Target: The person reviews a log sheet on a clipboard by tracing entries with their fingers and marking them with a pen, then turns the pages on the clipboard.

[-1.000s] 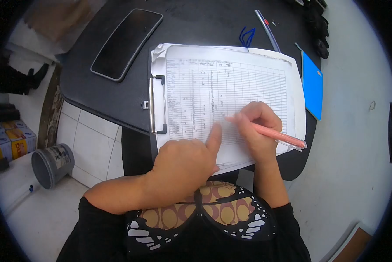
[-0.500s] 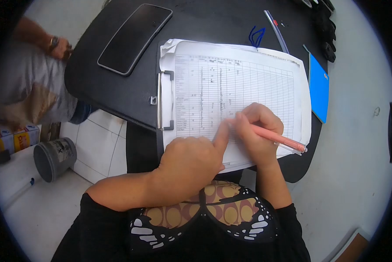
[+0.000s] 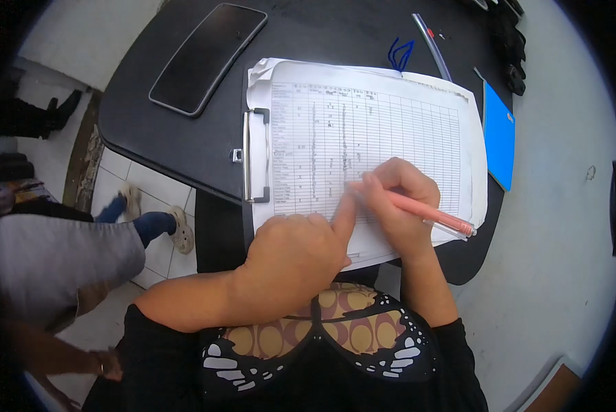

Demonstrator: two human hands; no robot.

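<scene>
A printed table sheet (image 3: 418,130) with handwritten entries in its left columns lies on a clipboard (image 3: 247,206), whose metal clip faces left. My right hand (image 3: 401,206) grips a salmon-pink pen (image 3: 431,211), its fingers closed around the barrel and its tip end low over the sheet's middle columns. Whether the tip touches the paper is hidden by blur. Beside it, my left hand (image 3: 298,250) rests on the lower part of the sheet and holds nothing. Its index finger stretches up to a row near the pen tip, the thumb lies apart, and the other fingers are curled.
A dark phone (image 3: 208,58) lies on the black table (image 3: 164,137), left of the clipboard. Blue cord (image 3: 401,56), a clear tube (image 3: 431,47) and a blue notebook (image 3: 498,137) sit around the far and right sides. Another person (image 3: 67,264) is at the left.
The other person at the left has moved nearer, down the view, and their shoes now show. The pen tip end has shifted slightly left; my left hand stays nearly in place.
</scene>
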